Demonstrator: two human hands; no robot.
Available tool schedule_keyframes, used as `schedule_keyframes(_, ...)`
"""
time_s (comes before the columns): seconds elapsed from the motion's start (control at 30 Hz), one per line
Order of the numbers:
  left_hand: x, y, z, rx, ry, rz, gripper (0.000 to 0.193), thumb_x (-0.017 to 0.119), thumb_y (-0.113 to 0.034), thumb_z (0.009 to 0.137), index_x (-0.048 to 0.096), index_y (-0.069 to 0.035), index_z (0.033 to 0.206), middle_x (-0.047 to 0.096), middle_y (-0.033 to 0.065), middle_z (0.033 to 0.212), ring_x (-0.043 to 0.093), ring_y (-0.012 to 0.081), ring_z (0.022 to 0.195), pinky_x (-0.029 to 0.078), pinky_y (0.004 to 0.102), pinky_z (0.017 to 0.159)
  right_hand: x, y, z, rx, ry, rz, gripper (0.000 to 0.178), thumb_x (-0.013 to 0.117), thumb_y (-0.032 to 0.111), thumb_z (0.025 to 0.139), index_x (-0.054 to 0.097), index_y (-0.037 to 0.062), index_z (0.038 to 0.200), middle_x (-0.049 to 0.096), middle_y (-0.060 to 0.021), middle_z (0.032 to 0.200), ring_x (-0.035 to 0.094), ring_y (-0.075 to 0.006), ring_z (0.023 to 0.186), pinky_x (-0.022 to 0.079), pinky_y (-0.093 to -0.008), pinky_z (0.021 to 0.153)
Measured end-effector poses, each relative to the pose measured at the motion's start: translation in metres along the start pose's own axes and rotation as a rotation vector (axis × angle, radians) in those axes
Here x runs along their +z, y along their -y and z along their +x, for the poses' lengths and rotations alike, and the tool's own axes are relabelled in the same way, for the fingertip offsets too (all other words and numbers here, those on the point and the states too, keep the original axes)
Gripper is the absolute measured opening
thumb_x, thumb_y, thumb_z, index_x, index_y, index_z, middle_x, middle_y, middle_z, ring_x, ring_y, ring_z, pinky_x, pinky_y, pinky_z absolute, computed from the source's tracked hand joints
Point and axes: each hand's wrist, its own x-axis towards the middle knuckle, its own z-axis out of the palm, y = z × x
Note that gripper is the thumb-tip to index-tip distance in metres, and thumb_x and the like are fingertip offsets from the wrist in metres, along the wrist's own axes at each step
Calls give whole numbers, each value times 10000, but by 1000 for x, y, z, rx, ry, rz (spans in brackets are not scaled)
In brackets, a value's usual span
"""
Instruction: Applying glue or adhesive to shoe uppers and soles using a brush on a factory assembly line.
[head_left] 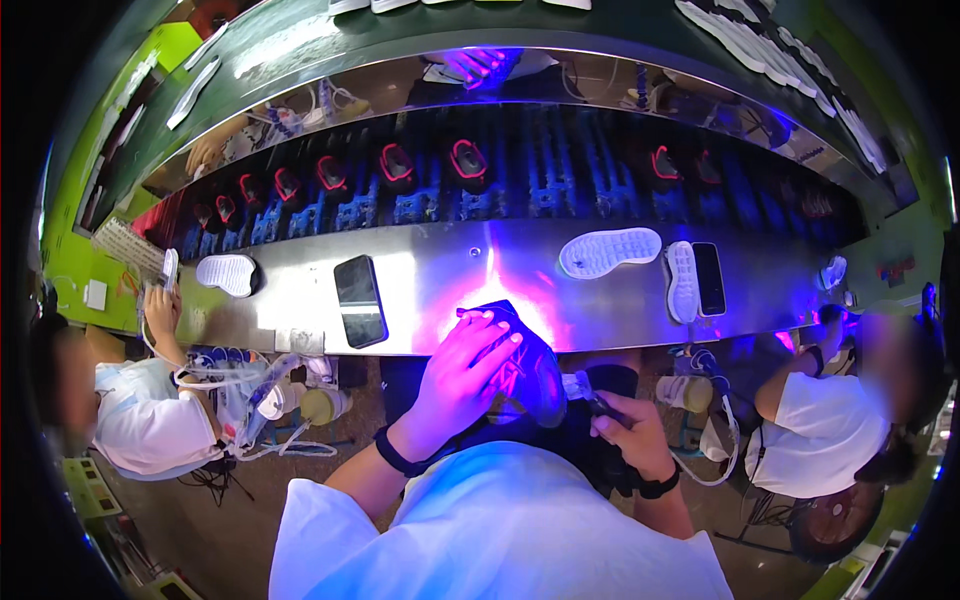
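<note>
Above my lap, at the table's near edge, is a dark shoe upper [541,388], tilted and lit violet. My left hand [460,368] grips it from above, its fingers laid over the top and the thumb side partly hidden. In my right hand [636,433] is a brush [577,386] with a dark handle and a pale head. Its head meets or nearly meets the right edge of the upper; actual contact is hard to make out. A pale tube [708,482] runs down and to the right from near my right hand.
On the metal table [440,270] lie a white sole [610,252], another sole [681,283], a phone [710,279], a second phone [361,300] and a left-hand sole [226,274]. Beyond runs a rack [550,170] carrying dark shoe parts. Co-workers [155,420] sit on both sides.
</note>
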Motion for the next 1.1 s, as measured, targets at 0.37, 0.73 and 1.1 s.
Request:
schedule_keyframes(0.37,-3,6,-25,-225,14,137,647,764,17,685,684,-124,1311,673,136,1273,662,343,1194,562,429,1012,28,-11,-13,88,-92,41,400,721,76,965,651,-22,1346,695,-17,912,631,-99,831,528,-268,787)
schedule_keyframes(0.73,-27,-2,-11,-469,182,-16,491,804,-48,727,728,-120,1207,724,108,1124,744,313,932,616,395,821,13,46,16,-235,-82,-715,431,784,98,850,719,108,1277,602,-115,769,589,-247,659,467,-336,624)
schedule_keyframes(1.1,-22,6,13,-521,413,-297,583,910,-100,612,739,-60,1167,748,141,1007,738,296,911,583,380,836,-1,49,39,-259,-155,-689,413,783,88,859,722,90,1267,660,-108,838,611,-225,690,479,-318,644)
